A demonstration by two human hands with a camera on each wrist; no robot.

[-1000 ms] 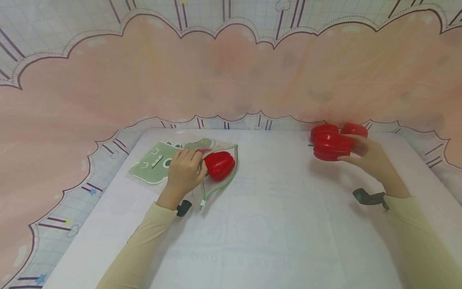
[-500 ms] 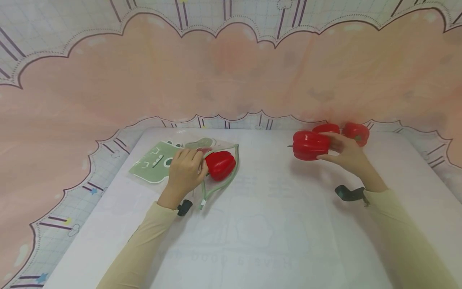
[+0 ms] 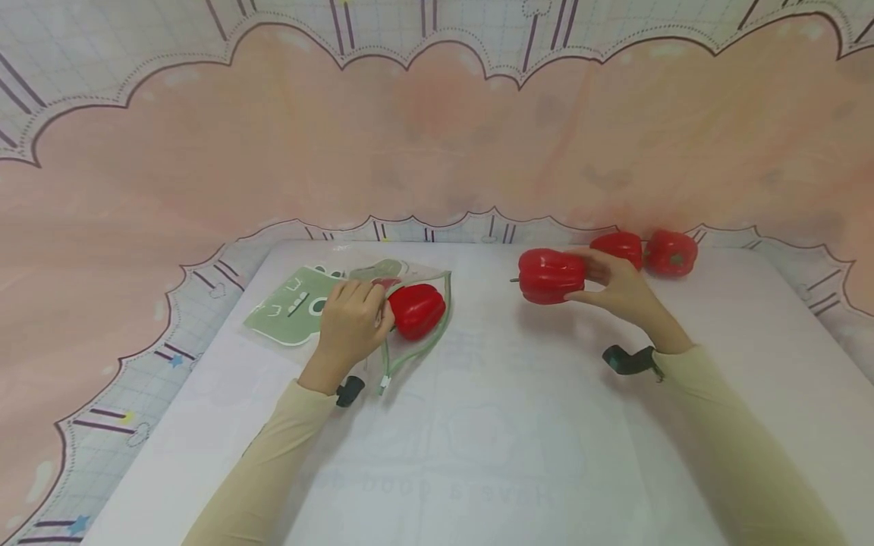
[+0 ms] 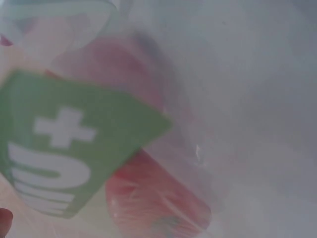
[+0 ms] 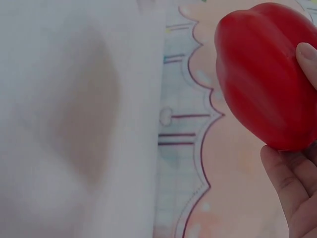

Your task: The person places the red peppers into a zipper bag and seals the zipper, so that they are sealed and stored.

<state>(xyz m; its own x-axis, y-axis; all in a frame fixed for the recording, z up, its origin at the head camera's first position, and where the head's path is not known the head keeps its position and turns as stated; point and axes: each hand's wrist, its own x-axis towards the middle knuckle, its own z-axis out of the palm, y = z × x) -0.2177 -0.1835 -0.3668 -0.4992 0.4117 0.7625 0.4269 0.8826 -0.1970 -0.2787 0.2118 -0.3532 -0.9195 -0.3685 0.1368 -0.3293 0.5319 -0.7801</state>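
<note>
On the left of the head view lies a clear zip bag [image 3: 283, 312] with green cartoon print and a green-trimmed mouth [image 3: 433, 341]. My left hand [image 3: 350, 322] grips the bag near that mouth, fingers curled over its edge. Just right of the fingers, a red bell pepper [image 3: 418, 311] sits within the mouth. Through the blurred plastic in the left wrist view, red shapes [image 4: 153, 198] show behind the green print. My right hand [image 3: 617, 292] holds another red bell pepper [image 3: 551, 276] above the table, its stem pointing left. Thumb and fingers clasp its blunt end [image 5: 267, 79].
Two more red bell peppers, one [image 3: 620, 249] behind the right hand and one [image 3: 671, 254] beside it, stand at the table's back right. A white cover lies over the table [image 3: 478, 440]. A patterned peach cloth [image 3: 437, 144] rises behind.
My right hand has carried its pepper leftward from the back-right peppers, which now show more fully. The left hand, the bag and the pepper at its mouth have stayed in place.
</note>
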